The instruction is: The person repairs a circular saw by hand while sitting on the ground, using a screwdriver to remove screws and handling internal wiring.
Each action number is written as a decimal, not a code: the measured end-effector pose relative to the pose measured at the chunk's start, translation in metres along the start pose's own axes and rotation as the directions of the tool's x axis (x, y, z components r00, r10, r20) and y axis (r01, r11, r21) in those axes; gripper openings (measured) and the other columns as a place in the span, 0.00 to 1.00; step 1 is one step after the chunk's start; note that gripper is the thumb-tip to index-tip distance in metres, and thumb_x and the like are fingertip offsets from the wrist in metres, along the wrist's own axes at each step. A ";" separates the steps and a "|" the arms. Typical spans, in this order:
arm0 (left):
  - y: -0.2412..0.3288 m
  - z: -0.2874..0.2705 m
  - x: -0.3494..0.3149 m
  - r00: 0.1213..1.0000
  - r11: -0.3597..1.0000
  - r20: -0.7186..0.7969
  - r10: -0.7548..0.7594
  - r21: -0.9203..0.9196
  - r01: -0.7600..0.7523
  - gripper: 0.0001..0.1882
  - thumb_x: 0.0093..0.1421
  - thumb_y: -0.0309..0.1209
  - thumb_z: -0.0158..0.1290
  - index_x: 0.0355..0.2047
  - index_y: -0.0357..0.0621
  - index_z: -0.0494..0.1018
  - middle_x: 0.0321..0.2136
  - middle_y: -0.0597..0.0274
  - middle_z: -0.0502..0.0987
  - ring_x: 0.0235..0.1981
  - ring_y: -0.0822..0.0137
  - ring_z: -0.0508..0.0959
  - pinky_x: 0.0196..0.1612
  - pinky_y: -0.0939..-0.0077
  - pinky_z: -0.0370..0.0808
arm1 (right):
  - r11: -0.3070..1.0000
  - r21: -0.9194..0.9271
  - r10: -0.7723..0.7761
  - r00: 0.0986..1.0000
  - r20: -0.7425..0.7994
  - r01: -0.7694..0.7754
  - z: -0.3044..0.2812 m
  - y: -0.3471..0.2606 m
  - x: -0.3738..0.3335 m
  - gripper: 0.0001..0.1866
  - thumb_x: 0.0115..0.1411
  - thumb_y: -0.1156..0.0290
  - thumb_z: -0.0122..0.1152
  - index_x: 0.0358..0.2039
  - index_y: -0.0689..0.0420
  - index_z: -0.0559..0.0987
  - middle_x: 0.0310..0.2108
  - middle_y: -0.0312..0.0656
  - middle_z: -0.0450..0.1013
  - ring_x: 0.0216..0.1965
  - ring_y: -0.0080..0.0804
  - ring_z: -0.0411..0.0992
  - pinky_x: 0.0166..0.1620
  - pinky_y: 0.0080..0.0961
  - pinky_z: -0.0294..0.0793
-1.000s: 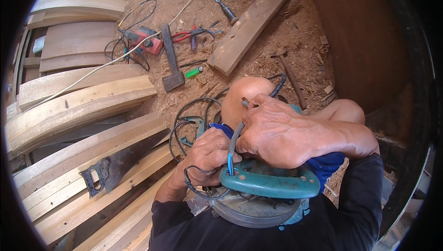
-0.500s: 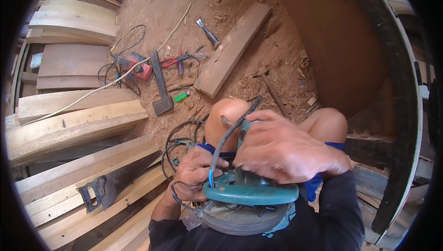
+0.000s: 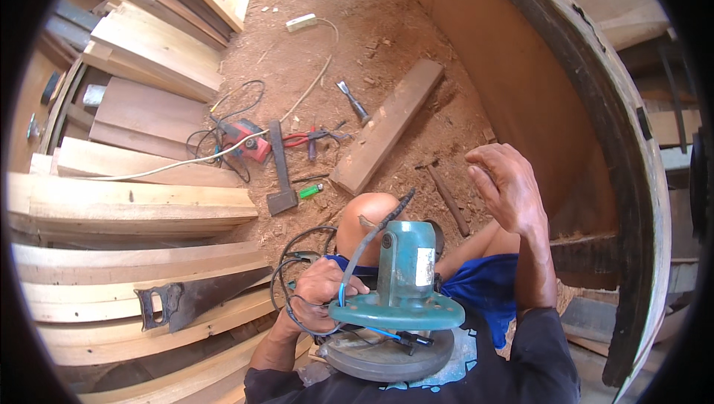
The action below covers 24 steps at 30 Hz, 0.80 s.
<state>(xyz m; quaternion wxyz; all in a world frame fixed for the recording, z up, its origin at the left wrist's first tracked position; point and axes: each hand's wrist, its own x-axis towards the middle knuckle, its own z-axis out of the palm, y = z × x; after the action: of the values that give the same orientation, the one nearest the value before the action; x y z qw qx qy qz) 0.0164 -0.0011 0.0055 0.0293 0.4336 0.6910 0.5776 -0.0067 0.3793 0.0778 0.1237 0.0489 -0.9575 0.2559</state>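
A teal power tool (image 3: 406,259) with its motor housing upright and a round grey disc (image 3: 416,363) below stands against my lap. My left hand (image 3: 320,289) is closed around the tool's left side, its fingertips partly hidden. A grey sleeved cord (image 3: 364,237) with a bare blue wire rises beside that hand. More blue wire runs to a small black part (image 3: 418,340) at the tool's near side. My right hand (image 3: 506,188) is raised to the right of the tool, apart from it, fingers slightly curled, thumb apart and holding nothing.
Wood shavings cover the ground. Ahead lie a brown plank (image 3: 390,125), a chisel (image 3: 353,103), a hammer-like tool (image 3: 280,166), a green lighter (image 3: 311,191), red-handled pliers (image 3: 301,138) and a red power tool (image 3: 249,140). A handsaw (image 3: 204,296) rests on boards at left. A curved brown wall (image 3: 513,69) bounds the right.
My right hand has left the top of the power tool and moved up and right, uncovering the motor housing. My left hand stays at the tool's left side. The view has shifted slightly.
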 end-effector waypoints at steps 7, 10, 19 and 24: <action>0.004 -0.006 -0.015 0.999 0.999 -0.027 0.036 -0.004 -0.036 0.17 0.51 0.26 0.71 0.40 0.46 0.78 0.38 0.57 0.89 0.34 0.57 0.85 0.36 0.63 0.71 | 0.999 0.021 -0.050 0.994 0.100 0.048 0.029 -0.008 0.029 0.13 0.69 0.65 0.63 0.45 0.61 0.86 0.46 0.54 0.83 0.52 0.56 0.79 0.56 0.49 0.77; 0.007 -0.013 -0.038 0.994 0.997 -0.079 0.073 0.010 -0.072 0.17 0.53 0.30 0.72 0.40 0.47 0.78 0.38 0.57 0.89 0.32 0.59 0.85 0.33 0.64 0.69 | 0.999 -0.019 -0.029 0.938 0.345 0.037 0.083 -0.020 0.071 0.14 0.68 0.66 0.62 0.46 0.60 0.87 0.48 0.55 0.83 0.54 0.56 0.79 0.58 0.51 0.77; 0.020 -0.046 -0.075 0.973 0.993 -0.229 -0.039 0.098 0.063 0.17 0.54 0.35 0.74 0.43 0.51 0.83 0.37 0.65 0.89 0.31 0.66 0.85 0.32 0.68 0.69 | 0.982 -0.012 -0.126 0.699 0.704 0.190 0.315 -0.057 0.172 0.31 0.63 0.64 0.64 0.68 0.52 0.76 0.62 0.58 0.78 0.65 0.57 0.75 0.67 0.48 0.73; 0.019 -0.048 -0.102 0.933 0.976 -0.309 -0.183 0.057 0.211 0.16 0.54 0.38 0.75 0.41 0.52 0.85 0.37 0.65 0.89 0.30 0.66 0.84 0.31 0.70 0.67 | 0.983 0.004 -0.118 0.625 0.772 0.181 0.399 -0.057 0.193 0.33 0.61 0.68 0.61 0.69 0.51 0.76 0.62 0.57 0.78 0.65 0.56 0.75 0.67 0.50 0.73</action>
<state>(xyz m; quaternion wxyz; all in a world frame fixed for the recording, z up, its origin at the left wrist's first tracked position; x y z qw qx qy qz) 0.0643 -0.1035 -0.0096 -0.0383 0.2695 0.7525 0.5997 -0.2681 0.1240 -0.1787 -0.2727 0.2278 -0.9203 0.1640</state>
